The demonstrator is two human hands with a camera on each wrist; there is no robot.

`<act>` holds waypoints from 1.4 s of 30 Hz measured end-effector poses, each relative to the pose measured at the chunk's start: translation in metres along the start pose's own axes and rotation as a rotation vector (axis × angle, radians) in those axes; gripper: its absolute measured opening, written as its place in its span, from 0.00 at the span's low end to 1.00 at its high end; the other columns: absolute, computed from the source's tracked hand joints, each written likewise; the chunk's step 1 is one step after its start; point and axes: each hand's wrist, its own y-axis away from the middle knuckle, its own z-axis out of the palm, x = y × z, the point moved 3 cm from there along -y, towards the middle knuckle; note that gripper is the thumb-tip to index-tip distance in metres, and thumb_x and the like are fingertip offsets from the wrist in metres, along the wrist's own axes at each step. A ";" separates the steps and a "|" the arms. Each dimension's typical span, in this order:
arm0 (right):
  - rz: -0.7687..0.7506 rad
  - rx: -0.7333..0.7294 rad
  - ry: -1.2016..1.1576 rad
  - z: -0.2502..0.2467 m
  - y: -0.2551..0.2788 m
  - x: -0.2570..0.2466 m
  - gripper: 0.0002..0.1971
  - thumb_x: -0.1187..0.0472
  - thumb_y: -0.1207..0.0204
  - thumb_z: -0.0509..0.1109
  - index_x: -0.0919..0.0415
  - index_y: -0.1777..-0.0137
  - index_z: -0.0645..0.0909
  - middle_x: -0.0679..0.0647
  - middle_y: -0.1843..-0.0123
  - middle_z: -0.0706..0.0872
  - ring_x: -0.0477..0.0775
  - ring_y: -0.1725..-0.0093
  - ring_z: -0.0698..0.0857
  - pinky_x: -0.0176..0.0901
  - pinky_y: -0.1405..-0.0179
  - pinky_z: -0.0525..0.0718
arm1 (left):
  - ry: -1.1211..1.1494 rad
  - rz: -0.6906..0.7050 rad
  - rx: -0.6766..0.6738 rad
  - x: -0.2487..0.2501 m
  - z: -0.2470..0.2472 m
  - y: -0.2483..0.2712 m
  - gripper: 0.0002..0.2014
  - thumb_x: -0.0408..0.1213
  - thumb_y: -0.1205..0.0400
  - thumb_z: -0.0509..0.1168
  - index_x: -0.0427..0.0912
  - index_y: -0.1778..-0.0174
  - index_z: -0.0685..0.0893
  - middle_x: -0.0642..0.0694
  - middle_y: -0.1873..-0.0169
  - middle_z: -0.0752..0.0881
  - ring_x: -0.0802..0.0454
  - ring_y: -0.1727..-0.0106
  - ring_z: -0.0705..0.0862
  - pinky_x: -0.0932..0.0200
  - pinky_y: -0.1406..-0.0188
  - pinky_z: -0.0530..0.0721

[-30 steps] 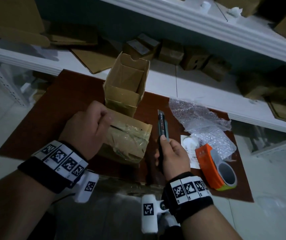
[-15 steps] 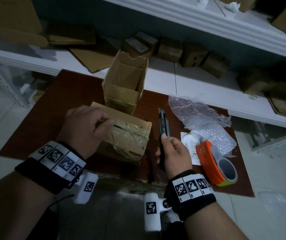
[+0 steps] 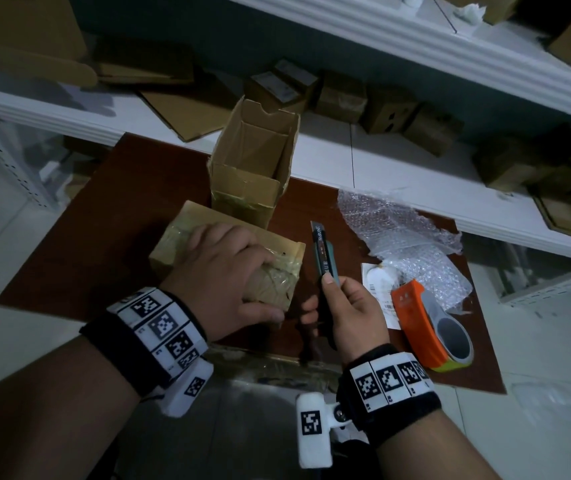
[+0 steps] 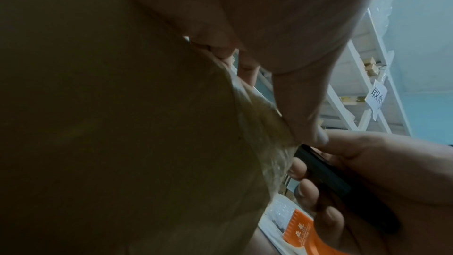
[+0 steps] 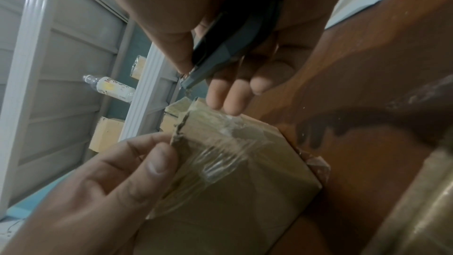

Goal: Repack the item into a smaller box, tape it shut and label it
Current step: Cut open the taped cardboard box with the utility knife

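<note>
A taped cardboard box point(image 3: 170, 244) lies on the brown board point(image 3: 104, 237). My left hand point(image 3: 239, 271) lies over its top, fingers curled across the tape and thumb on the near side, gripping it. In the right wrist view the thumb point(image 5: 157, 162) presses a torn flap edge of the box point(image 5: 232, 181). My right hand point(image 3: 346, 306) grips a dark utility knife point(image 3: 324, 251) just right of the box, thumb on its slider, tip pointing away. The knife point(image 5: 220, 51) shows no clear blade. A smaller open box point(image 3: 253, 161) stands behind.
Bubble wrap point(image 3: 401, 244), a white label point(image 3: 377, 282) and an orange tape dispenser point(image 3: 426, 327) lie on the board to the right. White shelving point(image 3: 398, 174) behind holds several small cartons and flat cardboard. A bottle point(image 5: 110, 88) lies on a shelf.
My left hand has slid from the box's left end across its top toward the taped right end. The right hand and knife have hardly moved.
</note>
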 end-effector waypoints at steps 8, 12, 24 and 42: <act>0.042 -0.022 -0.017 -0.003 0.002 -0.003 0.09 0.57 0.14 0.65 0.60 0.53 0.81 0.60 0.59 0.92 0.56 0.62 0.91 0.45 0.69 0.84 | 0.020 -0.002 -0.021 0.001 -0.002 -0.004 0.35 0.79 0.39 0.63 0.64 0.40 0.82 0.62 0.43 0.70 0.56 0.33 0.64 0.51 0.28 0.55; 0.039 -0.034 0.008 -0.004 0.003 -0.002 0.09 0.57 0.14 0.65 0.61 0.53 0.81 0.61 0.59 0.91 0.55 0.64 0.88 0.45 0.69 0.83 | -0.002 -0.001 -0.007 0.006 0.000 -0.003 0.35 0.79 0.43 0.59 0.62 0.47 0.79 0.61 0.44 0.70 0.55 0.33 0.66 0.50 0.29 0.57; 0.078 -0.085 -0.031 -0.004 0.004 -0.001 0.08 0.60 0.14 0.65 0.61 0.53 0.82 0.63 0.55 0.92 0.55 0.60 0.89 0.44 0.69 0.85 | 0.052 0.092 0.044 0.008 0.001 -0.003 0.29 0.74 0.43 0.67 0.58 0.55 0.76 0.64 0.49 0.72 0.56 0.35 0.69 0.48 0.29 0.58; 0.129 -0.151 -0.191 0.002 0.010 -0.005 0.09 0.61 0.13 0.61 0.65 0.52 0.77 0.51 0.70 0.88 0.47 0.68 0.88 0.44 0.70 0.89 | 0.068 0.062 -0.150 0.010 -0.005 -0.006 0.34 0.74 0.42 0.73 0.65 0.43 0.75 0.66 0.43 0.64 0.59 0.30 0.57 0.57 0.30 0.52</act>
